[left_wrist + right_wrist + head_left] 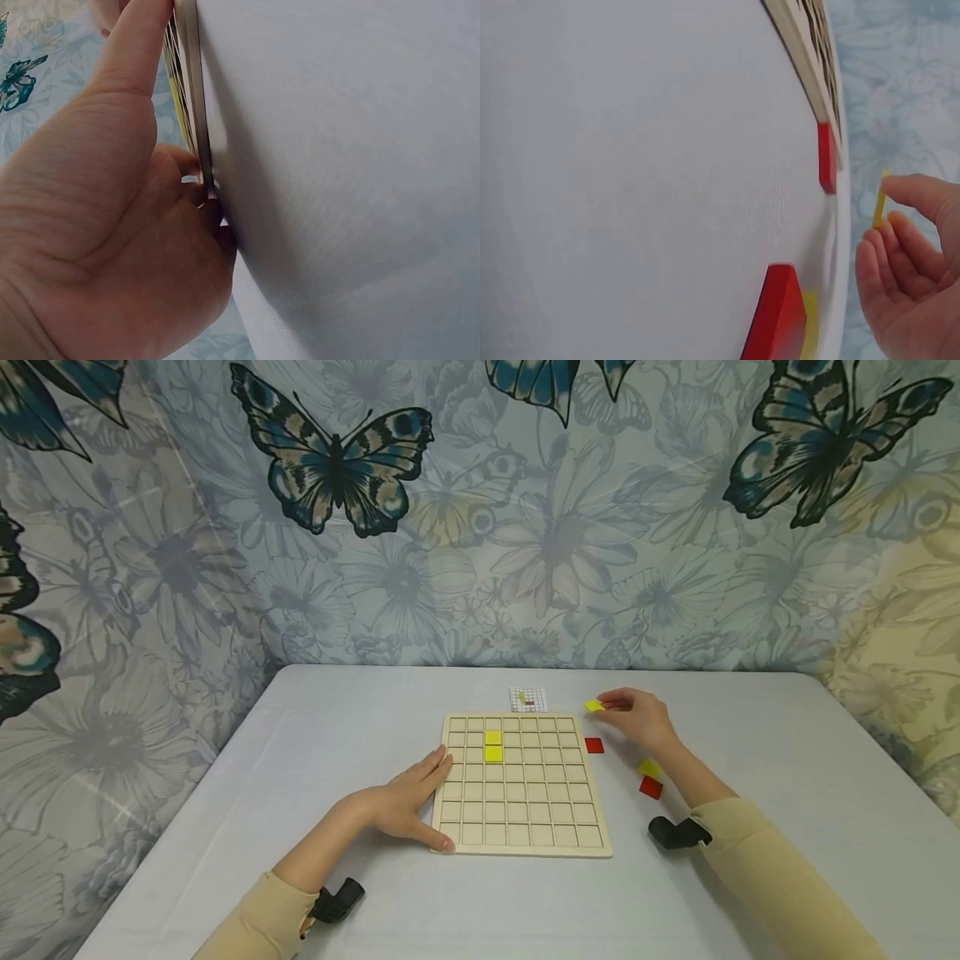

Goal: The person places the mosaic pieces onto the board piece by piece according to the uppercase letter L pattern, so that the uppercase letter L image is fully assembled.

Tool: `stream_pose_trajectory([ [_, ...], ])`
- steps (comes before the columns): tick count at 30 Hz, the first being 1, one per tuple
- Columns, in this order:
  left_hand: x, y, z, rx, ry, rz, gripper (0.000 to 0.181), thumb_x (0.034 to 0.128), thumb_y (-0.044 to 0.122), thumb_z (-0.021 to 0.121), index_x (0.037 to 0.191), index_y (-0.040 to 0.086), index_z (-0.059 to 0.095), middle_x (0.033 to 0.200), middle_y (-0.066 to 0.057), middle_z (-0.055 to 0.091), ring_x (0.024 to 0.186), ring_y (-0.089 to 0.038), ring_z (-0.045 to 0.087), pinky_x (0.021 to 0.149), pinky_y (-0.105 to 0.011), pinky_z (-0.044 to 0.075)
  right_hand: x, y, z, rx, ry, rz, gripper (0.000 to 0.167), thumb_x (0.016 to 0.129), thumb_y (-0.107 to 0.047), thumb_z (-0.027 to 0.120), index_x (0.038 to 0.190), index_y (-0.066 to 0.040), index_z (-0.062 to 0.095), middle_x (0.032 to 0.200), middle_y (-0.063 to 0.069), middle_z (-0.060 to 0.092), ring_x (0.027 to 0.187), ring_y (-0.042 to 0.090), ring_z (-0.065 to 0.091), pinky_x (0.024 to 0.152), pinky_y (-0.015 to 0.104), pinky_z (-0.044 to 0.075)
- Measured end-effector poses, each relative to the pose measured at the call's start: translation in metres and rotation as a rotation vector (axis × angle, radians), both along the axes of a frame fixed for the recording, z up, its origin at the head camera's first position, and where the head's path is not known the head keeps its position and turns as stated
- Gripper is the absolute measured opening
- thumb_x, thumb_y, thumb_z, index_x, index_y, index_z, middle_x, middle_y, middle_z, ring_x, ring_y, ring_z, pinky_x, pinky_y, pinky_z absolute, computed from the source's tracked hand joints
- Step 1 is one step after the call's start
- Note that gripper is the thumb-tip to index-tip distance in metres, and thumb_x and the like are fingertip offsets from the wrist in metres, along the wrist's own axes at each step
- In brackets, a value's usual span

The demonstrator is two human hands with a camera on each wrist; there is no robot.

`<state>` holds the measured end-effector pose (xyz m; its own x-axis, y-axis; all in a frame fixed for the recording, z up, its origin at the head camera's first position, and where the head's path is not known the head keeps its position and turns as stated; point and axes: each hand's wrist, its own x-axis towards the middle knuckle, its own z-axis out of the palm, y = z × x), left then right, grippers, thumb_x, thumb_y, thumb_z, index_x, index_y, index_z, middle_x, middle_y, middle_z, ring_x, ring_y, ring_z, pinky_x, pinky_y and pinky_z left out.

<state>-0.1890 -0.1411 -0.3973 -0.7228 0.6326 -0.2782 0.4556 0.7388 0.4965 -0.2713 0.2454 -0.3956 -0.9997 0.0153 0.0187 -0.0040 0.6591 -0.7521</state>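
A wooden grid board lies flat, with two yellow squares in adjoining cells of one column near its top left. My left hand rests along the board's left edge, fingers spread and straight, thumb at the lower left corner; in the left wrist view the hand touches the board's side. Beyond the board's upper right corner, my right hand pinches a yellow square. The right wrist view shows this yellow piece edge-on between thumb and fingertips of the hand.
A small printed grid card lies behind the board. One red square is beside the board's right edge. Nearer the right forearm lie a yellow square and another red square. A patterned butterfly cloth hangs behind the table.
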Motion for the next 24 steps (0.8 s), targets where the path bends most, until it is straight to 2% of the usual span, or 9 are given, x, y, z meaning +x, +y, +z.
stream_pose_trajectory([
  [11, -0.001, -0.003, -0.003, 0.010, 0.010, -0.019, 0.124, 0.0751, 0.062, 0.075, 0.156, 0.000, 0.003, 0.162, -0.017, -0.008, 0.148, -0.031, -0.004, 0.117, -0.051, 0.010, 0.014, -0.023, 0.004, -0.076, -0.037, 0.055, 0.043, 0.088, -0.027, 0.074, 0.124, -0.005, 0.064, 0.116, 0.014, 0.067, 0.107, 0.027, 0.061, 0.084, 0.035, 0.050],
  [16, -0.002, -0.003, -0.006, -0.012, 0.015, -0.015, 0.124, 0.0748, 0.063, 0.074, 0.156, 0.004, 0.002, 0.162, -0.013, -0.010, 0.148, -0.028, -0.005, 0.118, -0.048, 0.010, 0.021, -0.034, 0.005, -0.105, -0.025, 0.098, 0.042, 0.086, -0.027, 0.077, 0.120, -0.005, 0.066, 0.111, 0.012, 0.069, 0.103, 0.025, 0.064, 0.082, 0.032, 0.052],
  [24, 0.000, 0.000, 0.000, 0.001, 0.005, -0.011, 0.122, 0.0762, 0.056, 0.077, 0.156, 0.000, 0.004, 0.161, -0.018, -0.007, 0.148, -0.032, -0.003, 0.117, -0.049, 0.011, 0.031, -0.049, 0.003, -0.159, -0.047, 0.161, 0.038, 0.084, -0.025, 0.078, 0.114, -0.004, 0.070, 0.103, 0.007, 0.072, 0.094, 0.019, 0.067, 0.076, 0.030, 0.053],
])
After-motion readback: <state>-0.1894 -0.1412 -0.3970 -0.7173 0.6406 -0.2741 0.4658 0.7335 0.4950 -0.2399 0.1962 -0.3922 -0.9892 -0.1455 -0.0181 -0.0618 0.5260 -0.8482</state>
